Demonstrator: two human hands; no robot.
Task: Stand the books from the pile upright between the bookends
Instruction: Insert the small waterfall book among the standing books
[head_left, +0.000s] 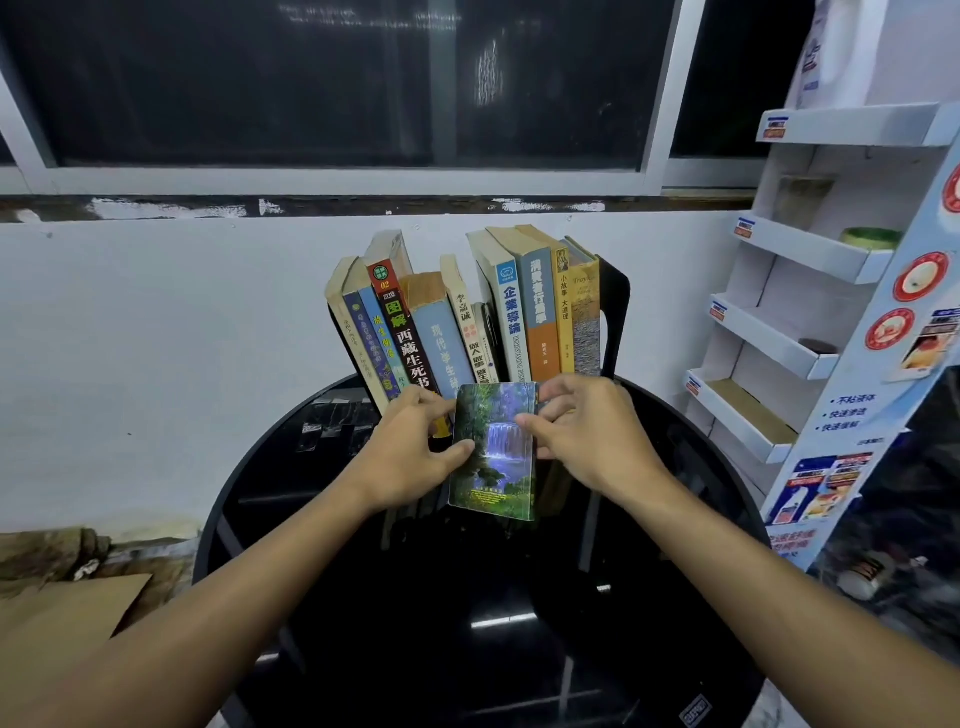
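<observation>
Both hands, left (402, 452) and right (582, 431), are pinching the waterfall book (493, 452), hiding the row of books' (467, 317) bottoms behind it.

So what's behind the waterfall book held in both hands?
The row of upright books, leaning apart at a gap in the middle, with the black bookend at its right end. The waterfall book, left hand and right hand cover the foot of the middle ones.

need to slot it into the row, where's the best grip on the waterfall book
By its long side edges, upper half, coming in from left and right. The waterfall book is thin, near upright, cover facing the camera; the left hand and right hand pinch it there.
</observation>
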